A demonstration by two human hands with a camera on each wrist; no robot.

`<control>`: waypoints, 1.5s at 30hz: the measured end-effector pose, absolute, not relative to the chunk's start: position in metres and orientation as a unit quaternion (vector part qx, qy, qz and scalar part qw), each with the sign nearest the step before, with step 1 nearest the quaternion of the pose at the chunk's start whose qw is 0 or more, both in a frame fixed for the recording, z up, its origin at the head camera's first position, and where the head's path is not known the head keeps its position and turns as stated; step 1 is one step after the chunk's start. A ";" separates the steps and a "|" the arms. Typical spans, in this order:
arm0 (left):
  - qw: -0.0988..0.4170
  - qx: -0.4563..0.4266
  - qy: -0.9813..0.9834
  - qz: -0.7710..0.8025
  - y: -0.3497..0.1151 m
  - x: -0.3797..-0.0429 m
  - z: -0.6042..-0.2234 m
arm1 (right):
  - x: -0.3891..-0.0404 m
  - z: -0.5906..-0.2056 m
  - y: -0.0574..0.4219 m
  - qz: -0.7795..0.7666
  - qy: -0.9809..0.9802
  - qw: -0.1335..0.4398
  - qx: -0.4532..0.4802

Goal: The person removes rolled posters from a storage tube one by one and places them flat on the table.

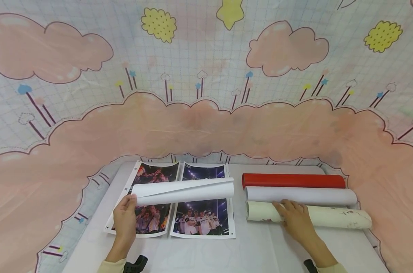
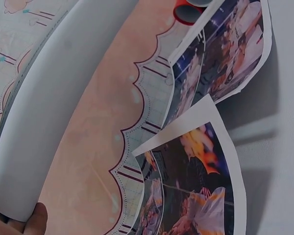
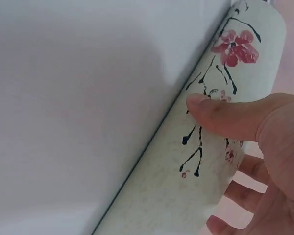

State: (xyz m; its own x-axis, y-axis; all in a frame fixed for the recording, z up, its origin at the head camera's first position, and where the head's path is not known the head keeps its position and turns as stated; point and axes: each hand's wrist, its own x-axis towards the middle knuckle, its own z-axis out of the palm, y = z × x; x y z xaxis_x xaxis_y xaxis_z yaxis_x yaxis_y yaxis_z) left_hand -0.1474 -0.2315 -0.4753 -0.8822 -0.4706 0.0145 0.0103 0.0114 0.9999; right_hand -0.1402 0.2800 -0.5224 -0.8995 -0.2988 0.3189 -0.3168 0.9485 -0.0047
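Observation:
My left hand (image 1: 125, 216) pinches the left end of a rolled sheet of white paper (image 1: 186, 193), which is held across two photo posters. One poster (image 1: 148, 222) lies at the left, the other poster (image 1: 206, 223) beside it. In the left wrist view, fingers (image 2: 36, 221) wrap the lower end of the roll. Over at the right, my right hand (image 1: 297, 222) grips a cream roll with a floral print (image 1: 339, 217) lying on the table. The thumb (image 3: 225, 115) presses on its printed surface in the right wrist view, and the fingers curl at its other side.
Behind the cream roll lie a white roll (image 1: 302, 195) and a red roll (image 1: 293, 180), side by side. All are on a white-covered table (image 1: 254, 250). A cloud-patterned cloth (image 1: 206, 131) hangs behind and around the table's edges.

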 end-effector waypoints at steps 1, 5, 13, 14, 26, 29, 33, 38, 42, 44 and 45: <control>0.177 0.167 -0.689 -0.682 -0.231 -0.147 -0.475 | -0.141 -0.522 0.280 0.030 -0.974 0.159 0.158; 0.176 0.176 -0.694 -0.676 -0.230 -0.147 -0.475 | -0.146 -0.522 0.281 0.029 -0.975 0.152 0.157; 0.180 0.179 -0.694 -0.674 -0.233 -0.147 -0.476 | -0.159 -0.525 0.288 0.030 -0.974 0.160 0.161; 0.180 0.182 -0.694 -0.673 -0.233 -0.147 -0.476 | -0.160 -0.525 0.289 0.030 -0.973 0.159 0.161; 0.180 0.184 -0.683 -0.683 -0.234 -0.146 -0.478 | -0.181 -0.525 0.292 0.039 -0.970 0.164 0.173; 0.179 0.184 -0.678 -0.689 -0.234 -0.146 -0.477 | -0.189 -0.526 0.292 0.042 -0.968 0.172 0.178; 0.176 0.179 -0.679 -0.690 -0.233 -0.145 -0.477 | -0.197 -0.526 0.293 0.046 -0.966 0.179 0.182; 0.170 0.180 -0.680 -0.690 -0.233 -0.143 -0.476 | -0.207 -0.525 0.293 0.048 -0.967 0.170 0.183; 0.160 0.183 -0.680 -0.692 -0.231 -0.142 -0.475 | -0.215 -0.526 0.293 0.048 -0.970 0.158 0.178; 0.154 0.183 -0.682 -0.691 -0.230 -0.142 -0.475 | -0.218 -0.526 0.294 0.049 -0.972 0.151 0.176; 0.152 0.183 -0.683 -0.691 -0.230 -0.142 -0.475 | -0.220 -0.525 0.294 0.048 -0.972 0.148 0.176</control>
State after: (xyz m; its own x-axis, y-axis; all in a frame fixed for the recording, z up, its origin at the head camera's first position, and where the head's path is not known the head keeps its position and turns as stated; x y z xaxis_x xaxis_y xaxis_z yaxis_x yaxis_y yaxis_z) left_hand -0.1419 -0.2298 -0.4749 -0.8865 -0.4605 -0.0454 -0.0398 -0.0219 0.9990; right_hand -0.2196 0.2936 -0.5255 -0.8944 -0.3277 0.3044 -0.3561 0.9335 -0.0414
